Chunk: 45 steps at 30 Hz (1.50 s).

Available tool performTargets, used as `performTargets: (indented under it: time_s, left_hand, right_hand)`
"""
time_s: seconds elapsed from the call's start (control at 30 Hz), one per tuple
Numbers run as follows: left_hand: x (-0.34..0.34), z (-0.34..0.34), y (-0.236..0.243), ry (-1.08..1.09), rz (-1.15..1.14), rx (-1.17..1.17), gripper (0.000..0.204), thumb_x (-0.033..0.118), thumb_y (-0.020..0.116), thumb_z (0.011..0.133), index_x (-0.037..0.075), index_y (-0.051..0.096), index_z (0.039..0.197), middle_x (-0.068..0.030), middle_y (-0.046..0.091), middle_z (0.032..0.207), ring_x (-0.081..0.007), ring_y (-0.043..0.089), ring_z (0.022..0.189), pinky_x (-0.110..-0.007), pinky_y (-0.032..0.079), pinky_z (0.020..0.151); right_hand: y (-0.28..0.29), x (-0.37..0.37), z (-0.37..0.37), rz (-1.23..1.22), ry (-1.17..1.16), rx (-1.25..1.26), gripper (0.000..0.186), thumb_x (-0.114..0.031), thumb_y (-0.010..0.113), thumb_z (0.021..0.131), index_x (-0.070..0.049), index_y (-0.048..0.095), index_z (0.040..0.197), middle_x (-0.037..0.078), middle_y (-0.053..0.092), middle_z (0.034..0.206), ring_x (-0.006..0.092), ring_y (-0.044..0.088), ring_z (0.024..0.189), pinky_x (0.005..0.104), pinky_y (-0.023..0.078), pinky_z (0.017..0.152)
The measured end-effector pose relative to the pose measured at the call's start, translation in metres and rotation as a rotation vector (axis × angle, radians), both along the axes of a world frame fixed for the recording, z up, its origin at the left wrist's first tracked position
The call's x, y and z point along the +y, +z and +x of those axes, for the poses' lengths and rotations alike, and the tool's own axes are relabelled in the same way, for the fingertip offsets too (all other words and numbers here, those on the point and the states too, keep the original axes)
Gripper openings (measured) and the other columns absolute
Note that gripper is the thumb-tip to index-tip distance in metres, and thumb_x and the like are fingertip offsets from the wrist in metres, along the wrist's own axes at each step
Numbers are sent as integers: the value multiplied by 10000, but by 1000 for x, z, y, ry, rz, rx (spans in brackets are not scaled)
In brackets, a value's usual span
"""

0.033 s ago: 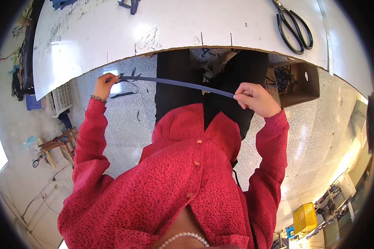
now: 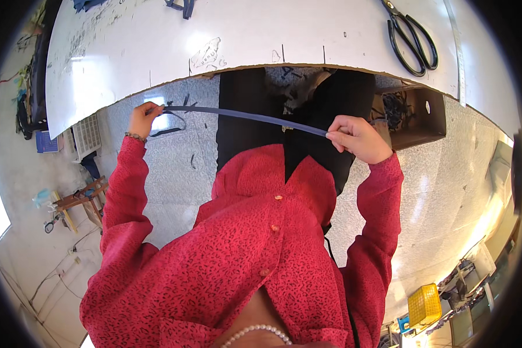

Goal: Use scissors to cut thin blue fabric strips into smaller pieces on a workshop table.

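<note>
A narrow dark blue fabric strip (image 2: 246,116) stretches between my hands above my lap, bowed slightly in the wide view. My left hand (image 2: 144,118) pinches its left end; a short darker tail hangs just beyond the fingers, over the floor. The other end sits between the thumb and fingers of my right hand (image 2: 358,139). Both hands are on the near side of the white table's edge and do not touch the tabletop.
On the white table (image 2: 243,35) lie black-handled scissors (image 2: 413,43) at right, a long ruler (image 2: 458,52), and dark fabric pieces (image 2: 181,7) at the far side. A brown box (image 2: 423,119) with dark scraps stands under the table. A yellow basket (image 2: 424,305) is at lower right.
My left hand has shifted very slightly left with its end of the strip. My right hand stays in place.
</note>
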<state>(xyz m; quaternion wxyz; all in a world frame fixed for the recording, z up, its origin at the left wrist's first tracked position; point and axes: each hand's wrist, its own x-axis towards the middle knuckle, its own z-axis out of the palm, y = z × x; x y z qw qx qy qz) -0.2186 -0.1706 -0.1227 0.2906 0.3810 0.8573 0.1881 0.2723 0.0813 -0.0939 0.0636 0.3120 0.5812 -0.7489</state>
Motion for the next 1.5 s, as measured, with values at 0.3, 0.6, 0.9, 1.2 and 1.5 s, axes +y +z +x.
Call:
performTargets:
  time_s: [0.3, 0.6, 0.9, 1.2, 1.5]
  left_hand:
    - [-31, -44, -27, -86, -496, 449, 266, 332, 650, 852, 72, 709, 853, -133, 691, 809, -281, 668, 759, -386, 505, 685]
    - [122, 222, 28, -505, 209, -701, 331, 289, 472, 986, 63, 611, 1184, -108, 659, 1124, -191, 622, 1040, -301, 462, 918]
    - [127, 202, 40, -351, -26, -932, 201, 212, 593, 931, 39, 656, 850, 18, 628, 773, -42, 511, 731, -207, 414, 685]
    - [104, 151, 51, -236, -25, -694, 246, 269, 584, 932, 48, 650, 848, 28, 615, 783, -53, 509, 742, -208, 416, 699]
    - [70, 92, 31, -79, -44, -456, 251, 264, 587, 929, 43, 647, 827, 32, 604, 766, -54, 477, 727, -211, 395, 688]
  right_hand:
    - [0, -2, -6, -21, 43, -26, 80, -94, 558, 918, -42, 556, 858, -34, 503, 627, 30, 423, 551, 193, 294, 486]
    - [9, -21, -56, 39, 127, 64, 107, -90, 562, 919, -11, 544, 848, -13, 515, 652, 60, 469, 597, 211, 379, 570]
    - [9, -10, -38, -37, 39, 19, 142, -143, 569, 919, -18, 579, 852, -14, 532, 619, 55, 462, 543, 213, 362, 496]
    - [-1, 3, -17, -49, 15, -19, 117, -142, 569, 923, -44, 574, 860, -31, 524, 625, 30, 428, 535, 188, 325, 479]
    - [-4, 9, -6, -53, 18, -64, 115, -139, 571, 925, -55, 568, 847, -34, 517, 617, 23, 407, 515, 184, 300, 465]
